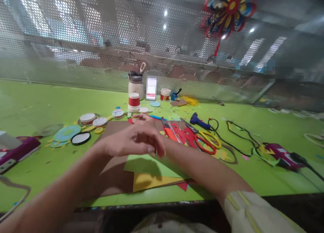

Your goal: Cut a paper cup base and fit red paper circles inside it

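My left hand (136,138) hovers over green paper (152,166), fingers loosely bent and apart, with nothing visible in it. Behind it, my right hand (144,118) reaches left across the brown cardboard (113,175). It is mostly hidden by the left hand, and its grip does not show. Yellow paper (149,181) lies partly under the green sheet. Right of the hands are an orange-handled craft knife (170,133), red cut paper (189,133) and scissors (209,141) with red and yellow handles.
A blue glue gun (199,121) lies at right, its black cord near a purple power strip (283,155). Another purple power strip (19,152) is at left. Round lids (100,121) and a blue paper ring (67,133) lie left. A bottle (136,84) and phone (151,87) stand behind.
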A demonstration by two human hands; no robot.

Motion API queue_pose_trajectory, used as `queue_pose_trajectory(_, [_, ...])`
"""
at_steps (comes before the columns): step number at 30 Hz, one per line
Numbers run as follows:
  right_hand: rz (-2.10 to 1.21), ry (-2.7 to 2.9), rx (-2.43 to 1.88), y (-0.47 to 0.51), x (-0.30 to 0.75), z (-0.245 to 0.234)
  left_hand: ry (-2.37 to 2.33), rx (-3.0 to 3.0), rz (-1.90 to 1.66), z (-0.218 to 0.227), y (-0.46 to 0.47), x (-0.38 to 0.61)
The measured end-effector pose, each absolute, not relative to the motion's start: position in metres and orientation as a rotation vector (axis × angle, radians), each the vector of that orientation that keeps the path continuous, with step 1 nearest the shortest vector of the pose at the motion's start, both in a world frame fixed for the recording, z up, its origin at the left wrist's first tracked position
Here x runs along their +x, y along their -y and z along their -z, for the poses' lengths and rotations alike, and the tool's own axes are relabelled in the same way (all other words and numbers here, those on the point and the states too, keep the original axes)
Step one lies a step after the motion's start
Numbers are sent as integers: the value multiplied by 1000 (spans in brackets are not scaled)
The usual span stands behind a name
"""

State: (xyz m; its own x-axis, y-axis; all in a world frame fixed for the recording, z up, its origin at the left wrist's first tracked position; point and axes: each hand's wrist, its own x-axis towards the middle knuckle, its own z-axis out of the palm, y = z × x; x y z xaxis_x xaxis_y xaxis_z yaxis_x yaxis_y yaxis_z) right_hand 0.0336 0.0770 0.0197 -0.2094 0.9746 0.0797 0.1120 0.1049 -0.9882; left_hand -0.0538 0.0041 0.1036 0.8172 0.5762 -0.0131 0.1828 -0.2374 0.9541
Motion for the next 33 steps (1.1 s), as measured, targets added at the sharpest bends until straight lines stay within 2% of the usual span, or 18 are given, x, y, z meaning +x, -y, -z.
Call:
queue_pose_trajectory(3, [-1297,1448,-1135,-86,75,-28,-628,1732,-169,-77,-16,-47])
queue_pose_trajectory(8, [-1271,1513,-1110,-73,153,-38,-982,1593,-450,-43,-40,-39])
queue_pose_trajectory(12, [-1227,1601,-1061,-53,173,-40,-1125,1376,-690,-47,-41,-28])
queue_pose_trajectory(17, [-1199,1521,-991,-49,165,-26,-1079,1223,-814,-49,-35,-11])
queue_pose_trajectory(33, [-1502,1144,-976,-31,166,-9,-962,970,-837,-36,-29,-22])
